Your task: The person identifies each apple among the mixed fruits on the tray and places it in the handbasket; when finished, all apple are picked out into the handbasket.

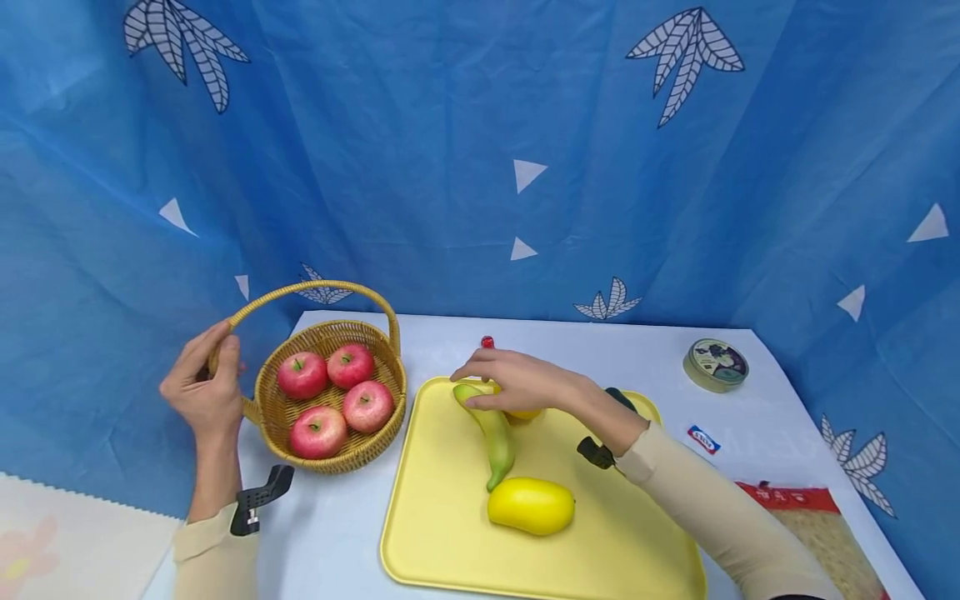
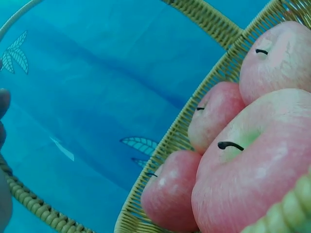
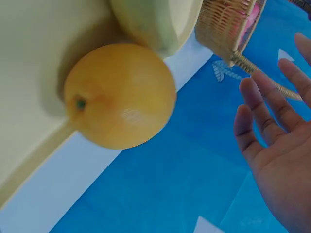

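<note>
My left hand (image 1: 206, 379) grips the arched handle (image 1: 330, 284) of a wicker basket (image 1: 396, 421); part of the grip is hidden behind the fingers. Several red apples (image 1: 318, 432) lie in this basket, seen close up in the left wrist view (image 2: 252, 160). Over the upper part of a yellow tray (image 1: 442, 525), my right hand (image 1: 517, 379) hovers at the stem end of a green banana (image 1: 495, 442). An orange (image 3: 121, 96) sits beside the banana, mostly covered by that hand in the head view. The right wrist view shows the right fingers (image 3: 272, 104) spread, holding nothing.
A yellow mango (image 1: 532, 506) lies on the tray below the banana. A dark green item (image 1: 621, 400) shows behind the right wrist. On the right are a round tin (image 1: 716, 365), a small wrapper (image 1: 703, 439) and a red-topped bag (image 1: 795, 498). Blue cloth (image 1: 450, 125) hangs behind.
</note>
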### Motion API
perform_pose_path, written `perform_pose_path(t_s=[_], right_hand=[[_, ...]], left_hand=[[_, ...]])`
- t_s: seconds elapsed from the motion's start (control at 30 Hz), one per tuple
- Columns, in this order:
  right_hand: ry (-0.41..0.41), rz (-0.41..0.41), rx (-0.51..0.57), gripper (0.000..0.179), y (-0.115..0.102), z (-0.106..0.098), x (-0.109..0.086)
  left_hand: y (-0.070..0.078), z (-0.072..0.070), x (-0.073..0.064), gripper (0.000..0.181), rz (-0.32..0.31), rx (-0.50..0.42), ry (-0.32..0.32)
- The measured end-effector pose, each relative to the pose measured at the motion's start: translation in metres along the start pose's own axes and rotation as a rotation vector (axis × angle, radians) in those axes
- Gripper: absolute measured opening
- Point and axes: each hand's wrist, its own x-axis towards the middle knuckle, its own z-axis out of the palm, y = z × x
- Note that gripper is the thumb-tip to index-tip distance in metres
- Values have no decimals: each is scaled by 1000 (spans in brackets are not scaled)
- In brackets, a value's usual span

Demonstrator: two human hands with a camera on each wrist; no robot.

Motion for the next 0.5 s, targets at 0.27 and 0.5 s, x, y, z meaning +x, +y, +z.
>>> perform_pose_path(t_s=[0.27,0.5], right_hand=[[92,72,46,43,19,-4,-13],[386,146,-42,36,45,-5,-19]], left_hand=[[11,26,2,26,179,353,122],[56,85,-11,33,334,330,67]])
